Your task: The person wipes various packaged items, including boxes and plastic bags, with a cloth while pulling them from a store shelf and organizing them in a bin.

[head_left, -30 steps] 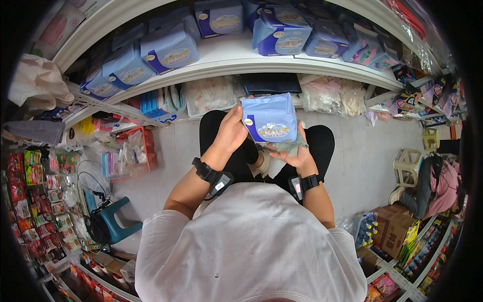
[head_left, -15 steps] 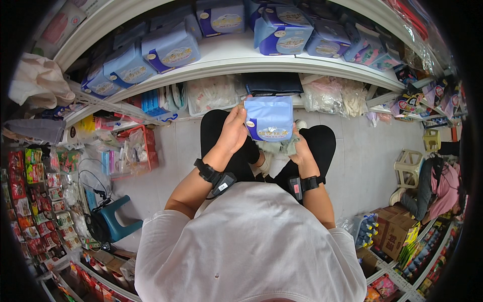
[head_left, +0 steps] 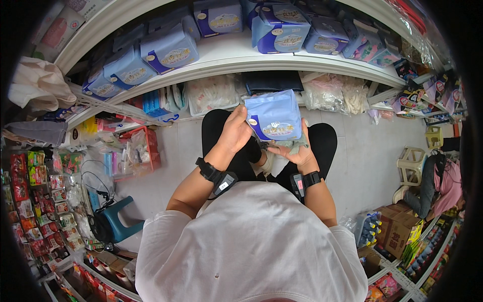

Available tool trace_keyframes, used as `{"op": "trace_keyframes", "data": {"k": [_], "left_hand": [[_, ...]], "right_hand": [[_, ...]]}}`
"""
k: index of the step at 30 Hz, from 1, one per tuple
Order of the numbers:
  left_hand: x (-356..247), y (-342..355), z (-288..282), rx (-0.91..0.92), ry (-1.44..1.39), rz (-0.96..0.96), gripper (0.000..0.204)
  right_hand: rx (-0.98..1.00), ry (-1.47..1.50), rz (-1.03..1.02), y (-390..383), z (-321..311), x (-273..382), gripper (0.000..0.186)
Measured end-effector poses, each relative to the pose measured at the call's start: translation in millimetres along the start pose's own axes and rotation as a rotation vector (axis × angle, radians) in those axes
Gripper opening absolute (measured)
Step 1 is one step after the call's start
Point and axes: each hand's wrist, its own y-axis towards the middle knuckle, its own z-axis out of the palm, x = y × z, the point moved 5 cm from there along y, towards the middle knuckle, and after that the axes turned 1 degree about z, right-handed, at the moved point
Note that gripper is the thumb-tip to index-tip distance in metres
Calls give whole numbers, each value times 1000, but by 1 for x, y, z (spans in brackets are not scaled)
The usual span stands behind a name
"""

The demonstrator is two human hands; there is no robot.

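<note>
A blue soft plastic pack (head_left: 274, 113) with a darker blue corner and a pale oval label is held up over my lap. My left hand (head_left: 235, 130) grips its left side, the thumb near the top corner. Against the lower right side rests my right hand (head_left: 302, 151), the thumb along the edge and the fingers beneath. A crumpled grey-green cloth (head_left: 292, 146) is in that right hand, under the pack. The pack hides some of the fingertips.
In front, a white shelf (head_left: 221, 59) carries several similar blue packs (head_left: 172, 50). Below it sit bagged goods (head_left: 214, 93). A red basket (head_left: 151, 147) and a blue stool (head_left: 121, 221) stand to the left; beige stools (head_left: 411, 165), a person in pink (head_left: 448, 186) and cartons (head_left: 397, 229) are on the right.
The pack has tilted, its right side rising, and shifted slightly right. My right hand has turned more palm-up beneath it, with fingers reaching left along the cloth.
</note>
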Motion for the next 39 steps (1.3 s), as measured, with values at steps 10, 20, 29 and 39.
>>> {"op": "trace_keyframes", "data": {"k": [10, 20, 29, 39], "left_hand": [[-18, -1, -5, -71, 153, 85, 37], [-33, 2, -24, -182, 268, 159, 32], [-9, 1, -13, -48, 723, 228, 18], [-21, -14, -14, 31, 882, 255, 18]], "right_hand": [[-281, -356, 76, 4, -33, 5, 68], [-619, -800, -518, 1, -25, 37, 52], [-266, -2208, -907, 11, 124, 2, 40], [-575, -1820, -922, 8, 91, 47, 31]]}}
